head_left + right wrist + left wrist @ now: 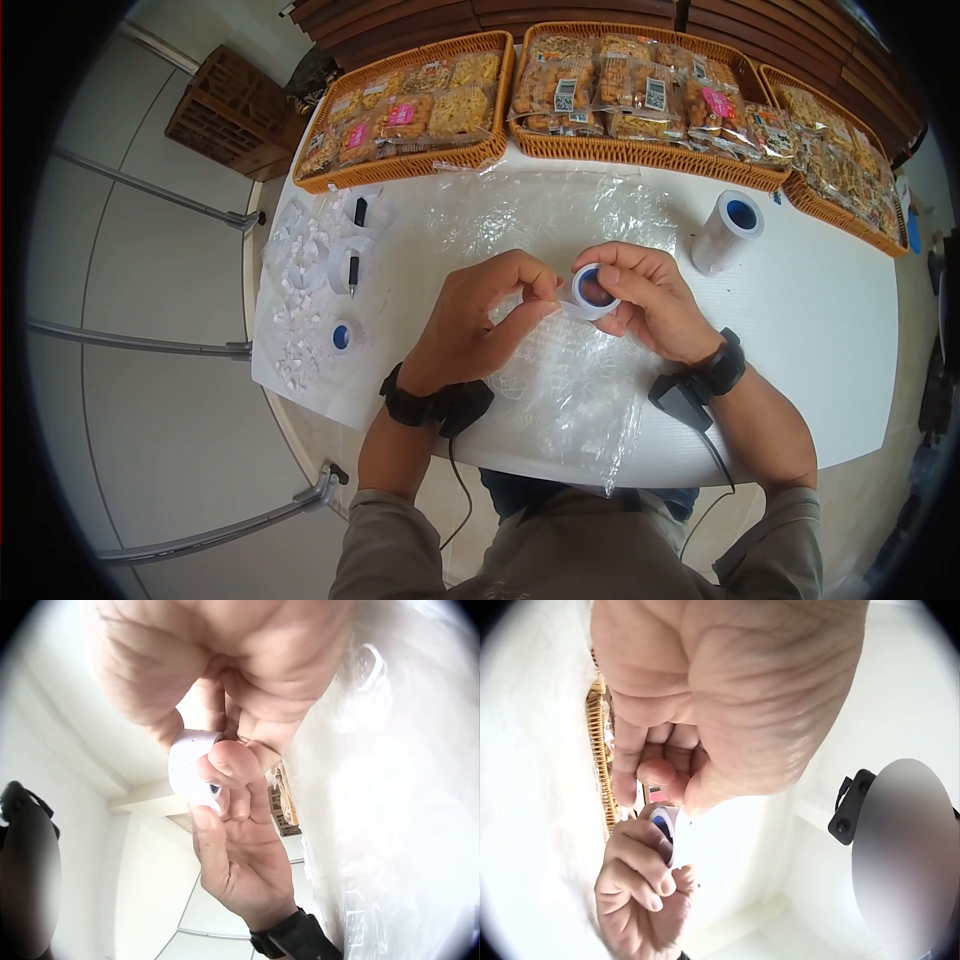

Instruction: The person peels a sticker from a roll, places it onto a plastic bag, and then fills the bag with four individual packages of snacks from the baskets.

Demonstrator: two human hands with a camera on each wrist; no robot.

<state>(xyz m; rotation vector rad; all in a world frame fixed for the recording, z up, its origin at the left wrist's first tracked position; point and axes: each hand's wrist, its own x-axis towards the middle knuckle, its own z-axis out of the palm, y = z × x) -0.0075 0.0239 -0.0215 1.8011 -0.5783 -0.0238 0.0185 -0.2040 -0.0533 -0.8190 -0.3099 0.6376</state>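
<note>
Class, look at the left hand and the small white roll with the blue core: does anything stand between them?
Nothing visible does. The left hand has its fingertips at the white roll's edge, while the right hand holds it. The clear plastic lies beneath, not between.

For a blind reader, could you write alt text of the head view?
A person's right hand holds a white, blue-cored roll; the left hand pinches its edge. Wicker baskets of packaged snacks stand on a white table.
</note>
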